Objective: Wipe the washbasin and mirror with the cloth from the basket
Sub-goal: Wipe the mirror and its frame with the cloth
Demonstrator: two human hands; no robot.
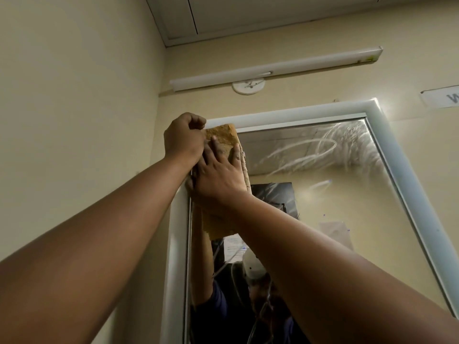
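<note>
Coarse ochre cloth [221, 136] flat against streaky mirror [323, 175], left hand [183, 140] fisted on its corner, right hand [218, 172] splayed atop.

A plain washroom: a white-framed wall mirror [323, 184] at centre right, a tube light [273, 68] mounted above it, cream painted walls [74, 83] and a panelled ceiling [273, 13].

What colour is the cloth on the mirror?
Mustard-yellow textured cloth, seen best in the head view.
</note>
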